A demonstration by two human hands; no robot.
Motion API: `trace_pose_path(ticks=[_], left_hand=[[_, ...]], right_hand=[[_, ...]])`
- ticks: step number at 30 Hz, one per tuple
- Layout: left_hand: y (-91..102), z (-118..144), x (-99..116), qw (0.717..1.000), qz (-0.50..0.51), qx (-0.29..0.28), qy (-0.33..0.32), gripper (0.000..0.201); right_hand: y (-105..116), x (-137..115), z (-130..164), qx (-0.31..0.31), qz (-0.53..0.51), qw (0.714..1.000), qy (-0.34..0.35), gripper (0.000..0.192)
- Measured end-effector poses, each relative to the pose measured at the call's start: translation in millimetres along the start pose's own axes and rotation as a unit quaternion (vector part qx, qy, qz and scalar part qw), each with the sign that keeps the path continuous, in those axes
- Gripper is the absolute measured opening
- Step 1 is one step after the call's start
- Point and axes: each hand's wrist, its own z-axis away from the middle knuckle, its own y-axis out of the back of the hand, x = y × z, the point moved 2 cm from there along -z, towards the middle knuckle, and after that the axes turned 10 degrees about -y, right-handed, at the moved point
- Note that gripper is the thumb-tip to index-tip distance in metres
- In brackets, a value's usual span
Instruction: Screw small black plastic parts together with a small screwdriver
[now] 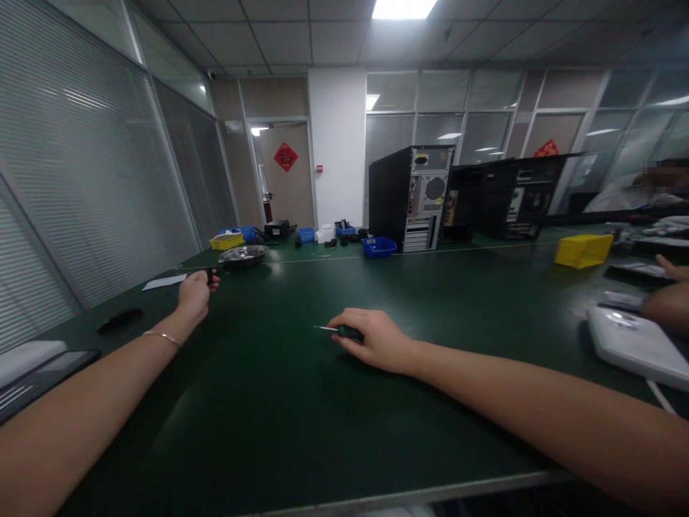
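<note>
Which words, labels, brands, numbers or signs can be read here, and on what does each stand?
Nothing can be read with certainty.
Red diamond on the door: its character is too blurred.
Red sign behind the computer case: partly hidden, too blurred.
Small red plate on the white pillar: too small.
Tool in the right hand: no lettering visible.

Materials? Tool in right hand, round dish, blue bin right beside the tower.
Tool: thin bright shaft, likely steel; dark handle, perhaps plastic or rubber, too blurred to settle.
Round dish: likely polished metal, given its silvery sheen.
Blue bin: probably smooth plastic, going by its even, solid colour.
</note>
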Motion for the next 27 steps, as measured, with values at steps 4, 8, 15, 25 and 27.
trace_pose_path(ticks=[4, 8, 15, 25, 27], left_hand=[[-42.7, 40, 19, 0.987, 0.047, -0.154, 0.016, 0.022], [-78.6, 99, 49, 0.900, 0.071, -0.430, -0.013, 0.035], [-90.5, 161, 85, 0.805, 0.032, -0.582, -0.114, 0.030], [-87.1, 158, 90, 0.823, -0.009, -0.539, -0.178, 0.030], [-86.6, 160, 91, 0.818, -0.023, -0.541, -0.195, 0.030]], right_hand=[[-2, 5, -2, 0.013, -0.018, 0.999, -0.034, 0.028], [-2, 12, -4, 0.049, -0.048, 0.994, -0.087, 0.041], [0, 14, -5, 0.061, -0.071, 0.993, -0.067, 0.034], [-1, 15, -6, 0.043, -0.055, 0.995, -0.072, 0.036], [-2, 15, -6, 0.039, -0.051, 0.995, -0.073, 0.036]])
